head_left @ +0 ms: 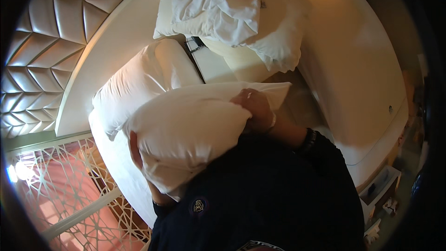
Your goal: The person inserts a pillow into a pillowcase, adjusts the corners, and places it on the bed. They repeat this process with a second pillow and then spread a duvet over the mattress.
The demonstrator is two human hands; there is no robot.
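Note:
A plump white pillow is held in front of my dark top, between my two hands. My right hand grips its right end, fingers curled over the fabric near a pointed corner. My left hand presses round its left edge, and part of that hand is hidden behind the pillow. Just beyond it lies a second white pillow, partly covered by the held one.
More pillows are heaped at the far side, with a crumpled white cloth on top. A bare mattress stretches along the right. A padded wall panel stands at the left, above a white lattice screen.

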